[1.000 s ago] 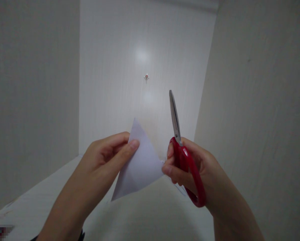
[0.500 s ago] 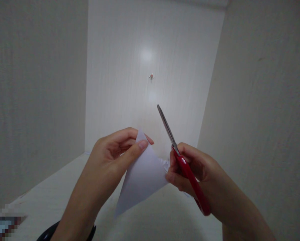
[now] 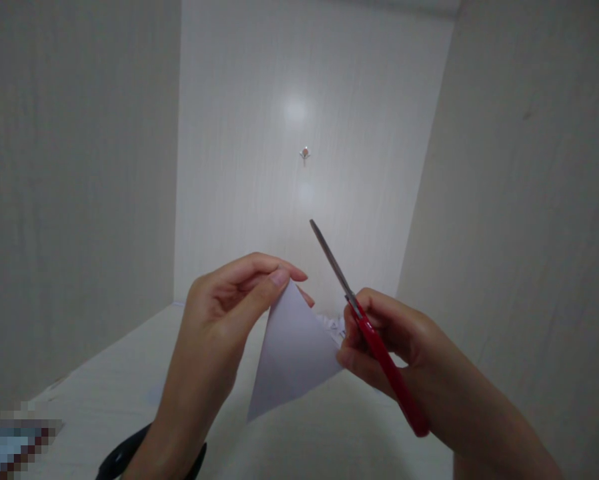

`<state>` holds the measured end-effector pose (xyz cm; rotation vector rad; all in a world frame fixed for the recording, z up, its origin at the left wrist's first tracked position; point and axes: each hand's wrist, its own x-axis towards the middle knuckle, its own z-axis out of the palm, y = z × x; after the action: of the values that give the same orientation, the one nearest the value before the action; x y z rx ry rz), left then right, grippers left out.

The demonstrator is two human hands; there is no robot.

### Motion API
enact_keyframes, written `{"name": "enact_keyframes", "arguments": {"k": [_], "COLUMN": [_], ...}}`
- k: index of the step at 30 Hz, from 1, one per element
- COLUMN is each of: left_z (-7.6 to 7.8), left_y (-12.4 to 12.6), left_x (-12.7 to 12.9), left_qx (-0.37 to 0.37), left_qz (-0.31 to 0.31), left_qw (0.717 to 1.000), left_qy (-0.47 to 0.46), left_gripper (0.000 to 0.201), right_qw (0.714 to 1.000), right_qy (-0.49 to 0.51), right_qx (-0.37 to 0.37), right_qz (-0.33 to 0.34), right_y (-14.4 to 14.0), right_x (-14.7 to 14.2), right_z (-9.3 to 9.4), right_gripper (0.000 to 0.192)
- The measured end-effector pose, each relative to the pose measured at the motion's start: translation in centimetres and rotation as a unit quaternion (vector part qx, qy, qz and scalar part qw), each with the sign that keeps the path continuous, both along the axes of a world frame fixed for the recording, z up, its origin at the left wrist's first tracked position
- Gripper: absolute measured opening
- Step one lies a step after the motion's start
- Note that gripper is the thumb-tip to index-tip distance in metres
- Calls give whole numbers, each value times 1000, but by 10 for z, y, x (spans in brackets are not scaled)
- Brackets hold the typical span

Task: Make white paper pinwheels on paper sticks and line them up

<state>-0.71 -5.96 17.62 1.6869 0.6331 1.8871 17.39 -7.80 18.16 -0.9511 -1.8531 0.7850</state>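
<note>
A white sheet of paper (image 3: 294, 353), shaped like a triangle, hangs between my two hands. The thumb and fingers of my left hand (image 3: 239, 293) pinch its top corner. My right hand (image 3: 394, 340) grips red-handled scissors (image 3: 374, 340), and its thumb and a fingertip also touch the paper's right corner. The scissor blades look closed and point up and to the left, apart from the paper. Part of the handle loops is hidden by my right hand.
White scraps of paper (image 3: 332, 325) lie behind the sheet on the pale tabletop (image 3: 214, 373). Pale panels stand at the left, right and back; a small metal fitting (image 3: 305, 153) is on the back panel (image 3: 239, 133). A blurred-out object (image 3: 9, 450) sits at lower left.
My left fingers have shifted up to the paper's tip, which now sits under the thumb. The paper has turned slightly and moved right. The scissors tilt a little more to the left.
</note>
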Motion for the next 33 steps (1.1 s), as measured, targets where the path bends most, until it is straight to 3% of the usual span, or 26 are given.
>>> {"name": "enact_keyframes", "arguments": {"k": [6,10,15,19,21,25,33], "left_z": [1,3,2,-4,-7,-8,-6], "left_y": [4,11,23,14,7,-4,-1], "left_x": [0,-6,-14,-7,-2,3,8], "left_qx": [-13,-59,-122,-117,-101,-118,-149], "left_qz": [-19,-67,-104,-151,-134,-39,-39], "left_qw": [999,995,984,970,975,985,986], "left_qy": [-35,-35,76,150,146,118,70], "left_gripper": [19,22,17,3,13,29,10], "right_qw": [1000,988,950,942,949,960,963], "right_qy": [26,126,251,272,260,227,213], "right_qx": [6,75,156,163,150,137,144], "right_qz": [3,-53,-97,-106,-99,-93,-78], "right_y": [0,1,4,4,3,-1,-2], "right_x": [-5,-7,-8,-16,-22,-30,-33], "right_z": [0,-1,-5,-6,-5,-3,-3], "right_gripper": [18,18,20,20,20,20,17]}}
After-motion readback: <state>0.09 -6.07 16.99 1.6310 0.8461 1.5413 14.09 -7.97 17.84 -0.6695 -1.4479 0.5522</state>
